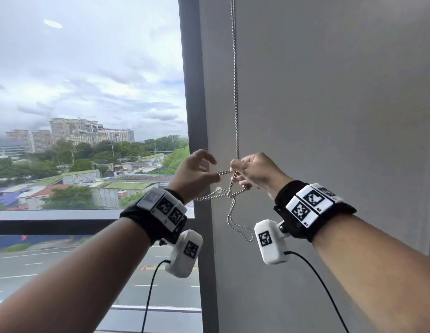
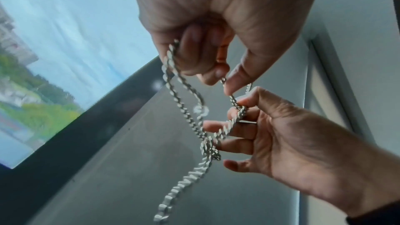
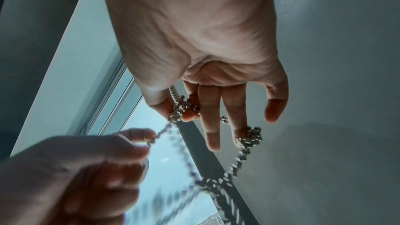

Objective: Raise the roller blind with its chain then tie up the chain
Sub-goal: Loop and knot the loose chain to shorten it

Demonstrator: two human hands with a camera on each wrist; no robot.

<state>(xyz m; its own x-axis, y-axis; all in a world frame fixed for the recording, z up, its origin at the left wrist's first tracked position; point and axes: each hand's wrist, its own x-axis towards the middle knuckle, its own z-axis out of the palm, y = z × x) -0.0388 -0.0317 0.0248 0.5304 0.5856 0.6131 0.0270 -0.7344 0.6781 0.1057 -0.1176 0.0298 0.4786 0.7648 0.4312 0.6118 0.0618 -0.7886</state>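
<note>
The silver beaded metal chain point(image 1: 236, 111) looks shiny, its small links catching the light. The grey wall point(image 1: 329, 116) beside it is matt and smooth, like painted plaster. The dark grey window frame point(image 1: 192, 92) looks like dull, smooth metal.

Both raised: left hand point(image 1: 197, 175) and right hand point(image 1: 255, 173), fingertips pinched.

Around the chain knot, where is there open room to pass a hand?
Open: beside the wall, right of the right hand. Crowded: between the left hand and right hand, where the chain crosses and knots.
</note>
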